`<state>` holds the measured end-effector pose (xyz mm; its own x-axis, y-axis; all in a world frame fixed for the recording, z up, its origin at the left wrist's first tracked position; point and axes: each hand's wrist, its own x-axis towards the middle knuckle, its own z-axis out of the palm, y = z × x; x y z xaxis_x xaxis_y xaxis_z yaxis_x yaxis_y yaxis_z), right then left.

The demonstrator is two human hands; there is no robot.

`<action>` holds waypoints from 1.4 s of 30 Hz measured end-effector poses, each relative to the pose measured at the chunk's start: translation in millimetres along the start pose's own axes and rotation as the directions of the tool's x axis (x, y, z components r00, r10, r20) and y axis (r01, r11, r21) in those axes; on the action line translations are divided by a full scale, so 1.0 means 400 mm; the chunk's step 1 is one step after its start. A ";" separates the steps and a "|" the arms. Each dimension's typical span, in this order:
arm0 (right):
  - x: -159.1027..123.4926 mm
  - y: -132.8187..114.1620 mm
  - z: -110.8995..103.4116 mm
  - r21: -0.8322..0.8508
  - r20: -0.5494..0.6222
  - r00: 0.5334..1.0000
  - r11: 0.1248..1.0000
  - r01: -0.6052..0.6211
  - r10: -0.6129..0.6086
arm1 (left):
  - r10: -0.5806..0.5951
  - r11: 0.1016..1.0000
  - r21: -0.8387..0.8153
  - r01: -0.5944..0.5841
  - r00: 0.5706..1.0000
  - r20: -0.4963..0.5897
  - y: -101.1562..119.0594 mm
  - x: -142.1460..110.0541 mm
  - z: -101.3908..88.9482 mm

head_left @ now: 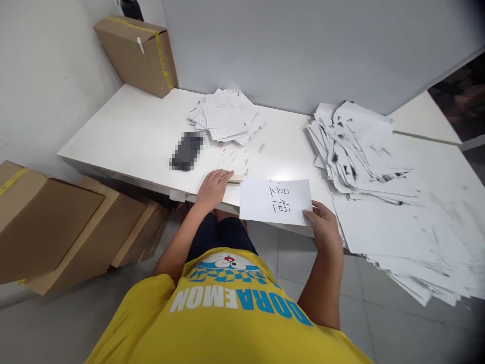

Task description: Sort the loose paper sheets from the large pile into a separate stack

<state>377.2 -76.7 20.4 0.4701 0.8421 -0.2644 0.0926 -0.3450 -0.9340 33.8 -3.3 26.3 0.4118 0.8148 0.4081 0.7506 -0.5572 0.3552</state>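
A white sheet of paper [257, 199] with handwritten dark characters reaches over the table's front edge. My right hand [324, 225] pinches it at the right corner, thumb on top. At the left, my left hand [212, 191] is palm down at the table edge, its fingers closed around one end of a pale wooden strip [237, 178]. The strip's other end lies close to the sheet's left top corner. How far the strip runs beneath the fingers is hidden.
A loose paper pile [225, 116] lies at the back. Larger stacks of ink-marked sheets [359, 146] and white sheets [390, 227] cover the right side. A blurred dark object [187, 151] is left of centre. Cardboard boxes stand on the table [140, 55] and floor [87, 222].
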 end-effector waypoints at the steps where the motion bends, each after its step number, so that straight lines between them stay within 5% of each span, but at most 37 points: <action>1: 0.000 0.000 0.001 0.007 -0.001 1.000 1.000 0.003 -0.003 | 0.002 1.000 -0.003 -0.002 1.000 0.000 -0.002 0.002 0.001; 10: -0.011 -0.017 -0.002 0.150 -0.029 0.999 0.988 -0.022 0.026 | 0.009 1.000 -0.004 -0.009 1.000 0.000 -0.004 0.006 0.001; 29: -0.020 -0.013 0.028 0.106 0.071 0.997 0.994 -0.004 -0.003 | 0.053 0.993 0.105 -0.053 0.999 0.002 -0.003 0.003 0.008; 42: -0.003 -0.016 0.021 0.128 0.139 0.990 0.991 -0.032 0.014 | -0.026 0.974 0.227 -0.013 0.985 0.168 0.036 0.005 0.007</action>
<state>368.6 -71.9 24.8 0.3448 0.8866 -0.3082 -0.0353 -0.3159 -0.9481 47.0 -9.2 30.0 0.4734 0.8442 0.2514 0.8427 -0.5171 0.1499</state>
